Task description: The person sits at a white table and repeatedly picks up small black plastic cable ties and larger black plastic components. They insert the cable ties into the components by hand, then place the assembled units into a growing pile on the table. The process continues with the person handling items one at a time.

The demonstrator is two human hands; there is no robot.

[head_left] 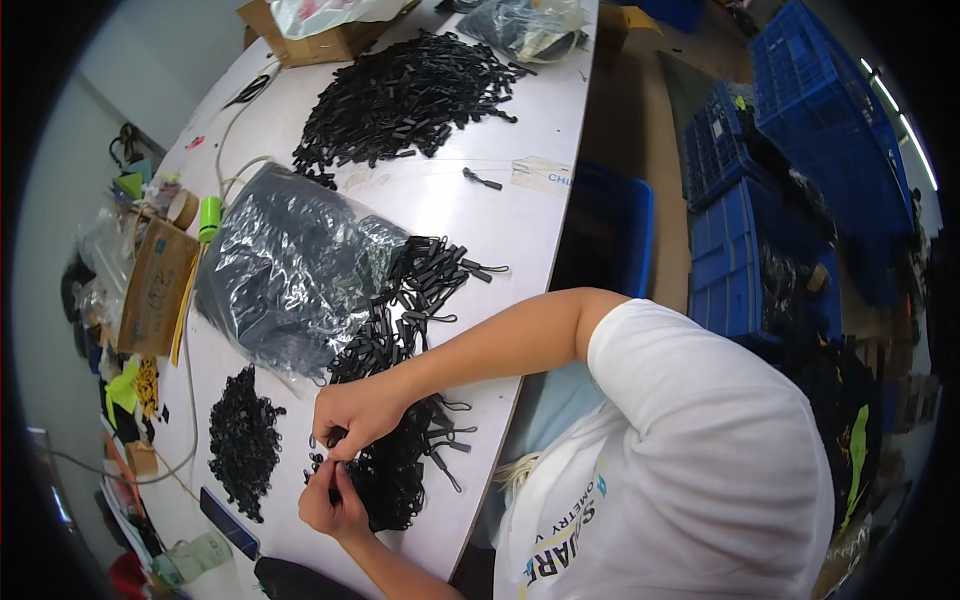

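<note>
My right hand (358,412) and my left hand (334,500) meet fingertip to fingertip over the table, both closed in a pinch. A small dark piece shows between the right fingers, too covered to name; what the left fingertips hold is hidden. Under and beside the hands runs a long heap of black cord pulls (385,490), slim plastic tabs with cord loops, reaching up past my right forearm. Left of the hands lies a separate pile of small black looped pieces (243,440). A clear plastic bag (290,265) with dark contents rests beyond my right hand.
A large mound of black pulls (410,95) covers the table's far end, with a single pull (482,180) apart from it. A cardboard box (158,285), a green cylinder (209,218) and a phone (229,522) line the left side. Blue crates (725,260) stand right of the table.
</note>
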